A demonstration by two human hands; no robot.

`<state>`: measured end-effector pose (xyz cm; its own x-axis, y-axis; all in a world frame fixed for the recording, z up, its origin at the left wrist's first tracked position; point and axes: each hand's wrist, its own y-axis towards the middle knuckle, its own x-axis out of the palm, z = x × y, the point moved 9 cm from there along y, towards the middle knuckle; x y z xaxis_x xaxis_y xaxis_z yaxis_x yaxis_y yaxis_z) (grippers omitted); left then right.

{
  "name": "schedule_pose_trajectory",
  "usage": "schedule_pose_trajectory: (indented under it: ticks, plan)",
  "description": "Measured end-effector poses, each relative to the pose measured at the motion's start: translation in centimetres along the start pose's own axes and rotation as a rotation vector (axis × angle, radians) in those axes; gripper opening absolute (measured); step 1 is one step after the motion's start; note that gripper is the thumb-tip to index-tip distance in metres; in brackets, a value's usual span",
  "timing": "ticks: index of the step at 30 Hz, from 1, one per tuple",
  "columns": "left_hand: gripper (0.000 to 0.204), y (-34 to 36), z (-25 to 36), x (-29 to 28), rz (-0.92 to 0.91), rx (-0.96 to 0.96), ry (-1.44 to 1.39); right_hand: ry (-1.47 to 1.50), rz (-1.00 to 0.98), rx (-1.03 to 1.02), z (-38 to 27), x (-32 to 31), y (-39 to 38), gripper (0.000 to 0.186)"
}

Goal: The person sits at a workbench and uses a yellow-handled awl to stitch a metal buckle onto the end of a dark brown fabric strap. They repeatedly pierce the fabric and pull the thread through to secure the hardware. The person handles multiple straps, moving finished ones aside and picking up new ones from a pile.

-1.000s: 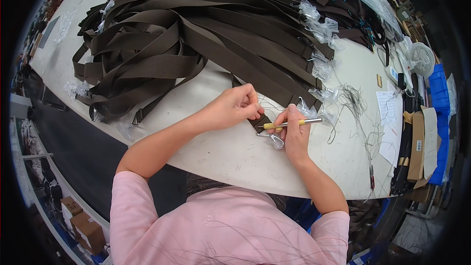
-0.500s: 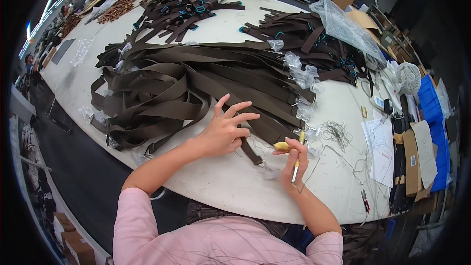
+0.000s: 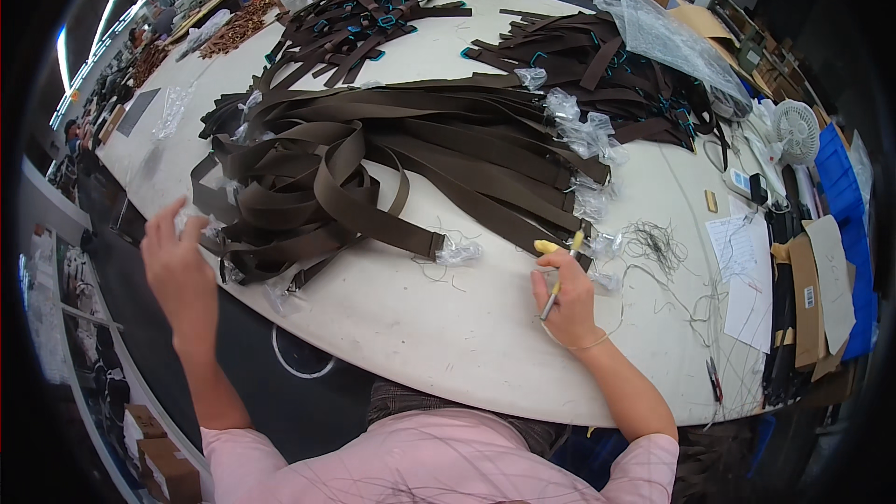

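My right hand (image 3: pixel 571 299) is closed around a slim yellow-and-metal tool (image 3: pixel 563 276) slanting across its fingers, and a fingertip there has a yellow covering (image 3: pixel 546 246). That hand rests near the plastic-wrapped ends of long brown webbing straps (image 3: pixel 485 154). My left hand (image 3: pixel 177 266), slightly blurred, is off at the table's left edge with fingers apart and nothing in them. Beside it lie looped straps (image 3: pixel 280 187). One strap end (image 3: pixel 425 241), its tip wrapped in clear plastic (image 3: pixel 459 252), lies on the table between my hands.
Two heaps of straps with turquoise-edged buckles (image 3: pixel 359 23) (image 3: pixel 607 65) lie at the far side. Tangled thread (image 3: pixel 653 241), papers (image 3: pixel 742 261), small scissors (image 3: pixel 715 381) and a white fan (image 3: pixel 795 131) are at right. Blue bins stand beyond the table.
My left hand has left the strap in the middle and swung to the far left. A strap end now lies turned over toward the middle. My right hand still grips the tool.
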<state>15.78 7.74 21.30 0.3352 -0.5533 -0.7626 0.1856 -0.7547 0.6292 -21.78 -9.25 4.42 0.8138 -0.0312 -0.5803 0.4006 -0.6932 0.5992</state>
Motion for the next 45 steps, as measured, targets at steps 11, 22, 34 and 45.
schedule_pose_trajectory:
  ticks: [11, 22, 34, 45]
  plan:
    - [0.086, -8.1, 18.4, 17.7, -0.592, 0.346, -0.524, -0.094, -0.356, -0.211, -3.2, 9.8, 3.5, 0.026]
    - [0.07, -7.9, 33.6, 14.0, -0.451, 0.814, -1.061, -0.095, -0.068, -0.05, -2.7, -1.7, 6.8, 0.027]
    - [0.042, -1.7, 26.6, 10.8, -0.297, 0.744, -1.123, -0.14, -0.111, -0.038, -6.0, -2.9, -2.2, 0.032]
    - [0.025, -4.5, 24.7, 14.5, -0.684, 0.54, -1.289, -0.254, -0.203, -0.149, -5.7, 0.9, -2.8, 0.031]
